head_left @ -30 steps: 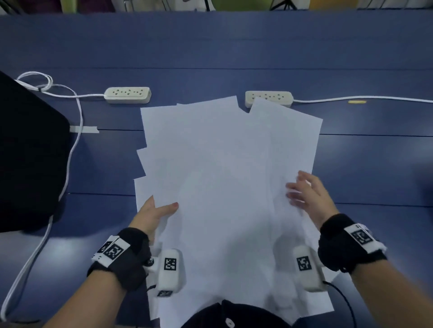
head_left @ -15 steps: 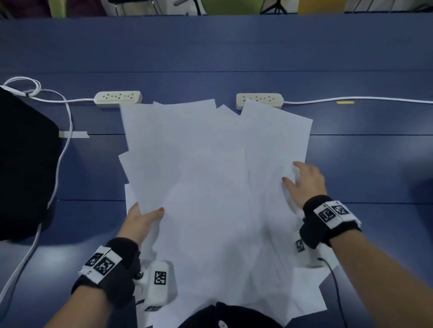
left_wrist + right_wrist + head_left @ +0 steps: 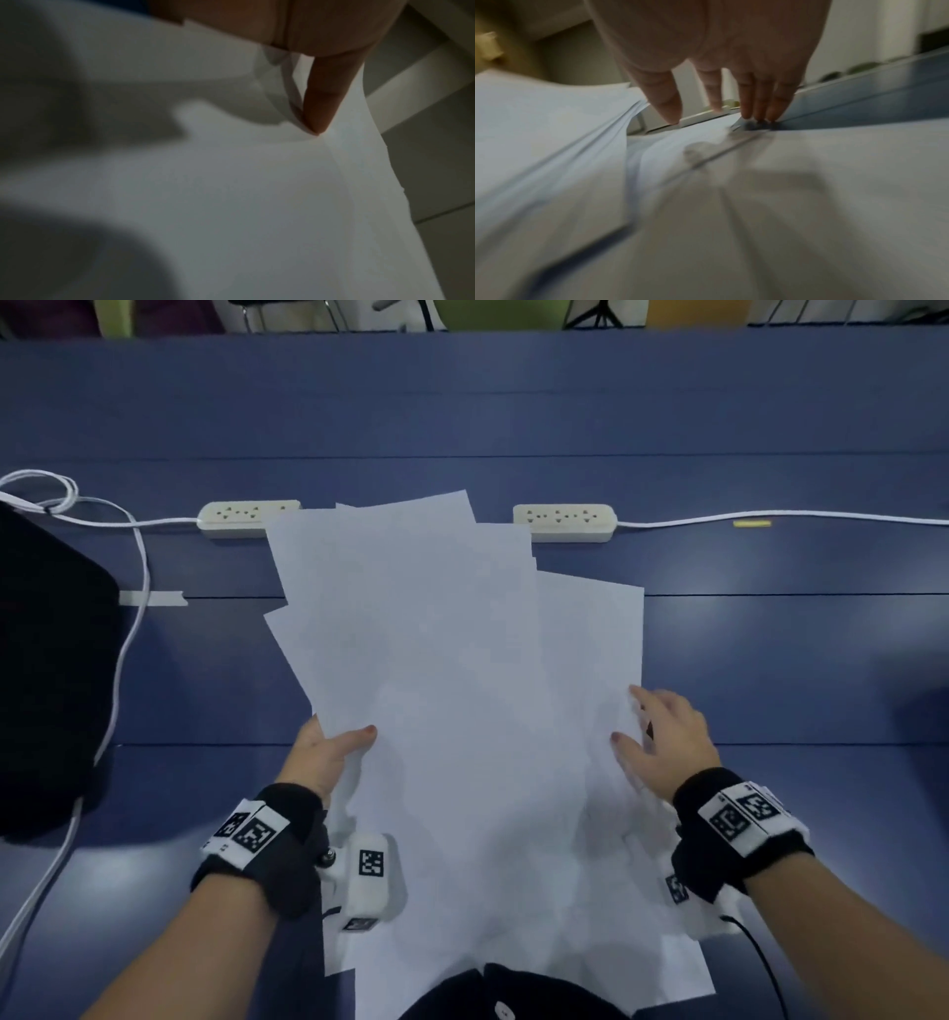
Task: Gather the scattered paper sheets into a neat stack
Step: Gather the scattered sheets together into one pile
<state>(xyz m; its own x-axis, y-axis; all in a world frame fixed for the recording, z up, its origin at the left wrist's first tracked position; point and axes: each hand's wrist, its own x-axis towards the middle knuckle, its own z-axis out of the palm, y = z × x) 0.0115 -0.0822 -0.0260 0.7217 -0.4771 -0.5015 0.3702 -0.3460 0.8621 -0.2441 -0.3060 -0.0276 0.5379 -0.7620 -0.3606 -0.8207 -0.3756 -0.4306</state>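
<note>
Compared with half a second ago, the sheets have drawn closer together: the rightmost sheet, which then fanned out to the right beside the right strip, now sits lower and more squarely against the pile, and the left sheets have slid to cover the end of the left strip. Both hands have edged inward.

White paper sheets, thin, smooth and rectangular, lie overlapped in a loose fan on a blue table. At least five separate edges show; the exact count cannot be told.

The left hand pinches the pile's left edge, thumb on top and fingers hidden beneath; the left wrist view shows one finger pressed against curled sheet edges. The right hand lies flat on the pile's right edge, fingers straight and spread, holding nothing; the right wrist view shows its fingertips touching the paper at the edge, though that view is blurred.

Beyond the left hand's grip, the pile's far corners reach two cream plastic power strips, the right strip just beside the pile. Each trails one white cable. Left of the grip, well apart, sits a black rounded object. A small strip of pale tape lies between that object and the sheets.
</note>
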